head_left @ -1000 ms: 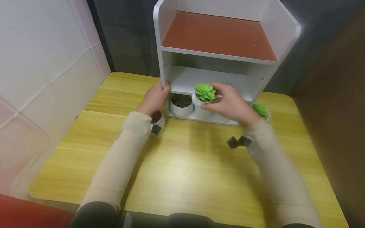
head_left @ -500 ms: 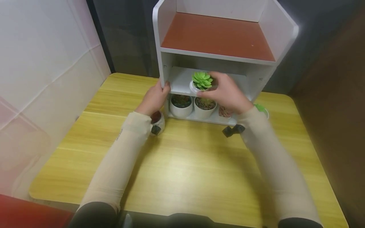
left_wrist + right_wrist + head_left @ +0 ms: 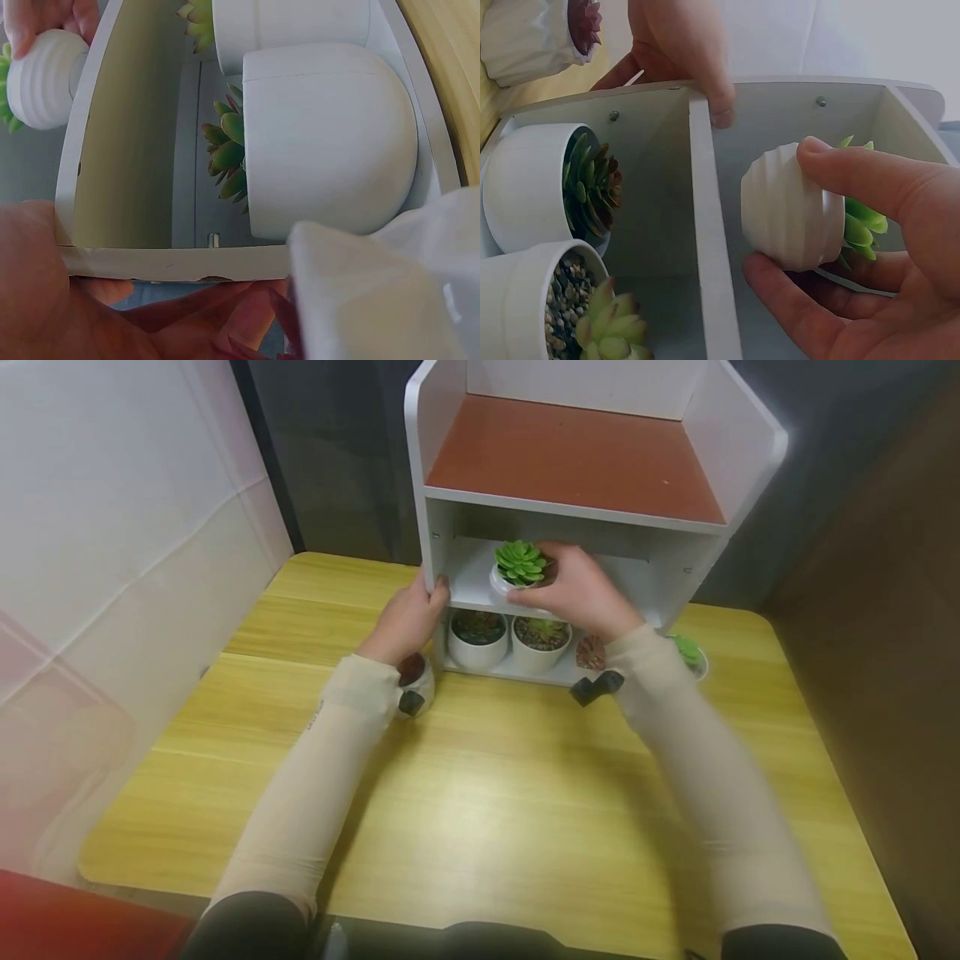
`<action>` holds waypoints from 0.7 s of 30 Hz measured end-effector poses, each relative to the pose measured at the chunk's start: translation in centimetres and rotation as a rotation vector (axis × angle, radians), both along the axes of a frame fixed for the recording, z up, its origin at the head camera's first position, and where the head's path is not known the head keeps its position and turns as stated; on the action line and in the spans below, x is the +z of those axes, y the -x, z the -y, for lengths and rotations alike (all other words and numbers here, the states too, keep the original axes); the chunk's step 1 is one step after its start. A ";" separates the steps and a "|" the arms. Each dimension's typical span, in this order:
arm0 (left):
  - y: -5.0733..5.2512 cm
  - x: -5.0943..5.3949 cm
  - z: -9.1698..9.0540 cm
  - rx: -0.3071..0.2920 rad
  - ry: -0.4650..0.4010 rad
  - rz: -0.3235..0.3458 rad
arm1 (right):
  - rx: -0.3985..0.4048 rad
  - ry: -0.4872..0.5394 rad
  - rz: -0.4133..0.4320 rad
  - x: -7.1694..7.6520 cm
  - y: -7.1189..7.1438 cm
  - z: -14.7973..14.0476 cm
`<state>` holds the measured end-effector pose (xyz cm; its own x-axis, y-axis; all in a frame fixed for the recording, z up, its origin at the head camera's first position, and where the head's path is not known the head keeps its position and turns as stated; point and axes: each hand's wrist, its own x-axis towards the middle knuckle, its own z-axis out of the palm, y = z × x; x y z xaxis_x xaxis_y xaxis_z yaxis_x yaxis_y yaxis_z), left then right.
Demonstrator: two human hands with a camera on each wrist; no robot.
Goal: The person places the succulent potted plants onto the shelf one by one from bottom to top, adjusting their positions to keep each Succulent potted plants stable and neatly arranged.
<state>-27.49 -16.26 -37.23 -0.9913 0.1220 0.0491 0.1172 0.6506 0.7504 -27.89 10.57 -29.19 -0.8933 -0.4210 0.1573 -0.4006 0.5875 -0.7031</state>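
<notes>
My right hand [image 3: 581, 587] holds a small white ribbed pot with a bright green succulent [image 3: 520, 562] at the middle compartment of a white shelf unit [image 3: 577, 510]. In the right wrist view, thumb and fingers span the ribbed pot [image 3: 787, 210], whose base is close to the shelf board [image 3: 709, 225]; whether they touch I cannot tell. My left hand [image 3: 405, 620] grips the unit's left side panel, thumb at the front edge, other fingers behind it. Below, the bottom compartment holds a white pot with a dark green succulent [image 3: 478, 642] and one with a yellow-green succulent [image 3: 542, 647].
A reddish plant [image 3: 590, 653] shows at the bottom compartment's right, partly behind my right wrist. A white pot with a dark red plant [image 3: 418, 683] stands on the yellow table [image 3: 480, 802] by my left wrist. Another green succulent [image 3: 688, 653] stands right of the unit.
My right hand has lifted the green succulent from in front of the bottom compartment, moving it up and left into the middle compartment. My left hand stays on the side panel.
</notes>
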 end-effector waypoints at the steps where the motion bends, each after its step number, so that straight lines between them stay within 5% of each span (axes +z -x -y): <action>1: 0.0 0.0 0.0 -0.001 -0.004 0.004 | 0.003 -0.001 0.003 -0.1 0.1 0.2; 21: 0.1 0.0 -0.3 -0.016 0.013 -0.016 | -0.015 -0.060 0.034 -0.5 0.6 1.3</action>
